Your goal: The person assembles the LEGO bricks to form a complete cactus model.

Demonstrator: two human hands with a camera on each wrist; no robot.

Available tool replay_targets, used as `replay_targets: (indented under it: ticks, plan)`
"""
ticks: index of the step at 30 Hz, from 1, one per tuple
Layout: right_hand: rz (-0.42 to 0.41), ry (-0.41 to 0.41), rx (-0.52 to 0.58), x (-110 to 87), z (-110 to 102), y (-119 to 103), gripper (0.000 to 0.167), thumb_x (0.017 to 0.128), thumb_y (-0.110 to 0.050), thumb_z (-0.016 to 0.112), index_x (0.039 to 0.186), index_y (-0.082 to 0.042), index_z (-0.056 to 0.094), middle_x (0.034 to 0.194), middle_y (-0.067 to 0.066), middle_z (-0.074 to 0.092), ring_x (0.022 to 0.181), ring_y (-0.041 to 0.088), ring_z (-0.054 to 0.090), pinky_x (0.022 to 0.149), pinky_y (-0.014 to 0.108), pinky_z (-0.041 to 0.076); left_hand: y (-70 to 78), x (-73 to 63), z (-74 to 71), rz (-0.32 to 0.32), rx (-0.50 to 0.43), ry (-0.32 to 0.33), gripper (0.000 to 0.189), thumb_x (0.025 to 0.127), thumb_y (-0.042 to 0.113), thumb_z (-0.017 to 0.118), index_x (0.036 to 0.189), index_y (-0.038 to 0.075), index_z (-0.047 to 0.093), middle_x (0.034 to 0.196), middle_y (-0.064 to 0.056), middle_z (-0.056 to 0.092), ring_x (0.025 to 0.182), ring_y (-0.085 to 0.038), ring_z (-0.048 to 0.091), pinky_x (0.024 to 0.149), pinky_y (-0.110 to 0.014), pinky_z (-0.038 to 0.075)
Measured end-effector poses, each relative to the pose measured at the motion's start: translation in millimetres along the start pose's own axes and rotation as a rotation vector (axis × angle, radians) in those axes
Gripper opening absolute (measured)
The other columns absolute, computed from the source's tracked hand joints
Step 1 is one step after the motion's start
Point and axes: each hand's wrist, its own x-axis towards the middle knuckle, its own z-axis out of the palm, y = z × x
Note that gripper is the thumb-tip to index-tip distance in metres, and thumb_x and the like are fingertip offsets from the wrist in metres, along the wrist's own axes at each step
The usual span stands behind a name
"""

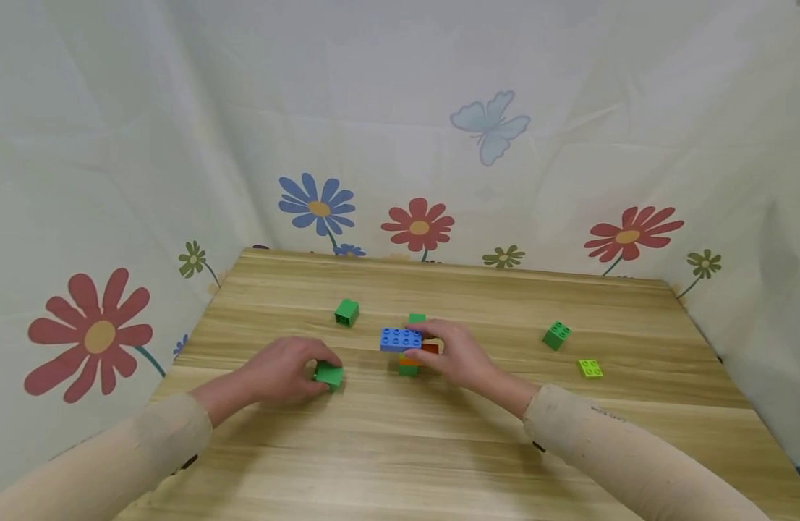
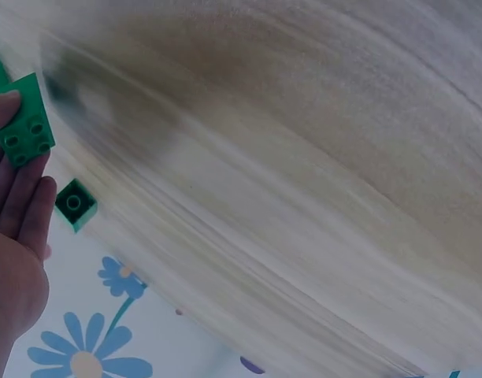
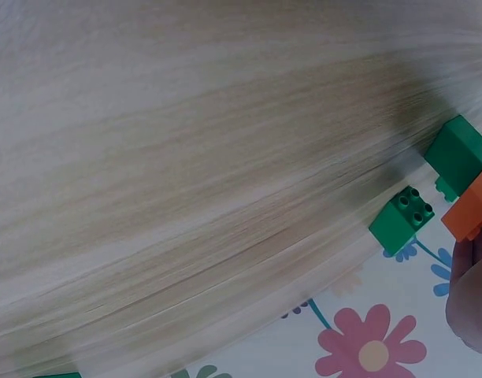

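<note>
Between its thumb and fingers, my left hand pinches a green building brick, left of the middle of the table. Round studs show on this green brick in the left wrist view. My right hand grips the right end of a blue brick, studs up, near the table's middle. Under and behind the blue brick, orange and green bricks show in part; I cannot tell whether they are joined to it. The right wrist view has an orange brick right at the fingertips, beside a green brick.
A green brick lies on its side toward the back left of the wooden table. To the right are another green brick, studs up, and a flat lime brick. A flower-printed cloth hangs behind the table.
</note>
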Motion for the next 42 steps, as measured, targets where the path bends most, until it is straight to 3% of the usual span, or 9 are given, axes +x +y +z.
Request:
replay_targets:
  ticks: [10,19,25,35,42]
  plan:
    - [-0.008,0.012,0.002,-1.3,0.7,1.8,0.048,0.097,-0.023,0.082,0.140,-0.006,0.070,0.131,0.010,0.074,0.109,0.022,0.073,0.091,0.036,0.063,-12.7,10.1,-9.7,0.061,0.031,-0.041,0.026,0.082,0.016,0.092,0.107,0.017,0.082,0.104,0.008,0.074,0.093,-0.009,0.067,0.085,-0.038,0.060]
    - [0.005,0.006,0.010,-2.1,-0.1,0.5,0.049,0.097,-0.024,0.082,0.141,-0.005,0.069,0.132,0.010,0.074,0.111,0.022,0.073,0.090,0.036,0.063,-0.5,25.9,-14.9,0.028,0.107,-0.150,0.023,0.084,0.017,0.091,0.105,0.016,0.081,0.098,0.009,0.069,0.085,-0.006,0.060,0.081,-0.034,0.057]
    - [-0.001,0.011,0.008,-1.5,0.0,-0.5,0.049,0.096,-0.023,0.082,0.140,-0.005,0.070,0.130,0.009,0.075,0.110,0.022,0.073,0.091,0.037,0.063,5.1,36.3,-12.2,-0.013,0.109,-0.176,0.024,0.085,0.019,0.091,0.107,0.016,0.081,0.099,0.008,0.069,0.085,-0.007,0.059,0.081,-0.034,0.056]
    - [-0.009,0.009,0.004,-0.1,0.6,-1.0,0.049,0.096,-0.023,0.083,0.140,-0.006,0.070,0.129,0.009,0.075,0.108,0.021,0.073,0.092,0.036,0.063,3.5,38.5,2.7,-0.024,0.014,-0.080,0.029,0.084,0.023,0.091,0.111,0.016,0.082,0.112,0.004,0.076,0.104,-0.015,0.069,0.092,-0.039,0.059]
    - [-0.004,0.013,0.021,-0.6,0.7,-1.1,0.048,0.096,-0.022,0.082,0.140,-0.006,0.070,0.129,0.010,0.075,0.108,0.022,0.073,0.094,0.038,0.063,-0.2,37.8,14.5,-0.057,-0.062,-0.028,0.033,0.085,0.022,0.090,0.116,0.017,0.080,0.118,0.003,0.077,0.108,-0.015,0.069,0.096,-0.042,0.059]
